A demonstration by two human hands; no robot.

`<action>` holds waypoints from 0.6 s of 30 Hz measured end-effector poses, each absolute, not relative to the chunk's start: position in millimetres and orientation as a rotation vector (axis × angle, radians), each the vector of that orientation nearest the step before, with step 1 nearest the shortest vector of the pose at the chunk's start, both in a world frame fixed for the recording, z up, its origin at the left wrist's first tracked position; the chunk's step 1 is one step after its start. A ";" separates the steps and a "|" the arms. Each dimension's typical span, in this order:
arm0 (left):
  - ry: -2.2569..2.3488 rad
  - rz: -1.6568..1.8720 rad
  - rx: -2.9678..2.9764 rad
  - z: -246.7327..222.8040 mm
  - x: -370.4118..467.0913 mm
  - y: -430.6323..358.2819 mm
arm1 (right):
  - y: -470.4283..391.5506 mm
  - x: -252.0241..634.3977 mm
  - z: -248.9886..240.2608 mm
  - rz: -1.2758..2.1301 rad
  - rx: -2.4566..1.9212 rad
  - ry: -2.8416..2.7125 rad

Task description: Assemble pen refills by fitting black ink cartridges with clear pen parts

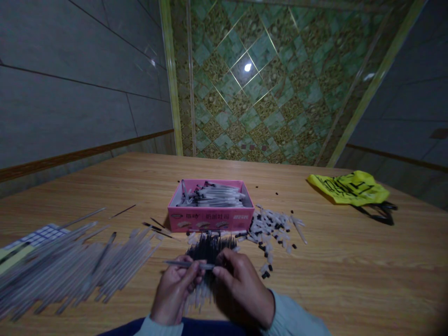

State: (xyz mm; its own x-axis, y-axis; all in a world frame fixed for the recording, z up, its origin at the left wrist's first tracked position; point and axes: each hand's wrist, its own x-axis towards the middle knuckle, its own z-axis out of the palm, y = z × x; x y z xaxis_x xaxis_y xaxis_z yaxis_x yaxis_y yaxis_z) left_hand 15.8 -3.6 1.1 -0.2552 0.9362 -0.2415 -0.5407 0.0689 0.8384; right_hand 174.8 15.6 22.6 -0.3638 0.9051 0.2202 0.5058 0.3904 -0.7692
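A thin translucent pen (pixel 187 264) lies level between my two hands at the lower middle. My left hand (pixel 177 287) is closed around its barrel, with the pointed end sticking out to the left. The fingers of my right hand (pixel 241 282) pinch its right end. Under and behind my hands lies a heap of dark pen refills (pixel 210 247). Just beyond it stands a pink box (pixel 210 221) filled with clear pens (pixel 220 195). Small clear and black caps (pixel 273 226) are scattered right of the box.
Many clear pen tubes (pixel 70 261) spread over the left of the wooden table (pixel 336 266), beside a checkered item (pixel 38 235). A few dark refills (pixel 154 227) lie left of the box. A yellow bag (pixel 350 187) sits at the far right, with black handles.
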 end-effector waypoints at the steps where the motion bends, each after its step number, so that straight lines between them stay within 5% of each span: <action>1: 1.073 1.518 0.503 1.2 15.8 -3.6 | 15.4 174.7 22.8 0.794 -1.214 -2.025; 18: 1.062 1.507 0.464 -3.8 14.3 -2.1 | 13.1 176.1 26.1 0.712 -1.258 -2.087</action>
